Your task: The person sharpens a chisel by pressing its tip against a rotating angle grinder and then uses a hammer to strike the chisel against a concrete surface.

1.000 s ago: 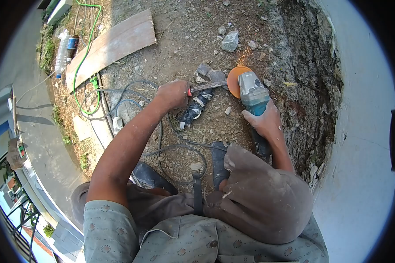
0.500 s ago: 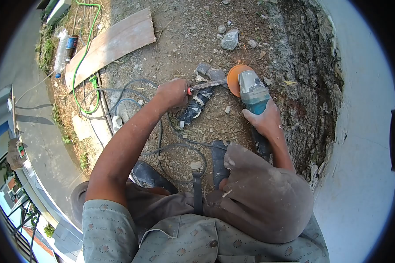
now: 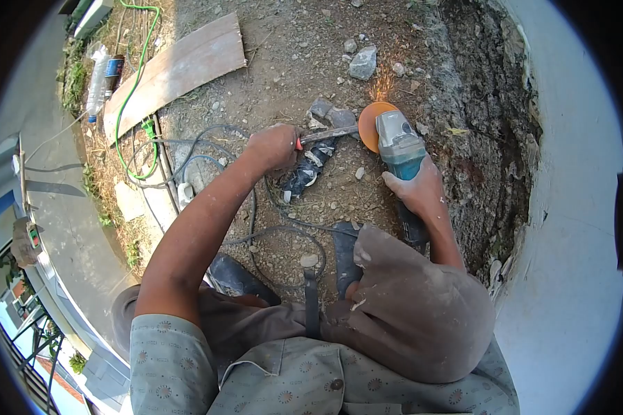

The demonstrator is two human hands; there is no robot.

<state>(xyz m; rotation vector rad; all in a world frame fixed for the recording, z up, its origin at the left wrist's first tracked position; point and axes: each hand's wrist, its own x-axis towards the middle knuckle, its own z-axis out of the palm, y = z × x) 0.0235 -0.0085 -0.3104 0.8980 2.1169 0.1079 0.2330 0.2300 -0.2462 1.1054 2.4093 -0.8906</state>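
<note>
My left hand [image 3: 273,146] is closed around the handle end of a chisel [image 3: 332,133], with a bit of red showing beside my fingers. The flat metal blade points right, its tip meeting the edge of an orange disc [image 3: 372,127]. That disc sits on an angle grinder [image 3: 400,145] with a grey head and teal body, which my right hand [image 3: 419,188] grips from behind. Sparks [image 3: 381,88] fly upward from the disc. Below the chisel lies a dark, tattered wrapped piece [image 3: 304,173], and grey stones [image 3: 330,113] rest just behind the blade.
A grey cable [image 3: 253,214] loops over the gravelly ground near my boots [image 3: 239,277]. On the left lie a plywood board [image 3: 187,66], a green cord [image 3: 140,76] and a plastic bottle [image 3: 97,83]. A white wall [image 3: 574,228] rises at right. A larger rock [image 3: 363,63] lies ahead.
The sparks have grown from a faint trace above the disc into a bright spray. Both hands, the chisel and the grinder keep nearly the same positions.
</note>
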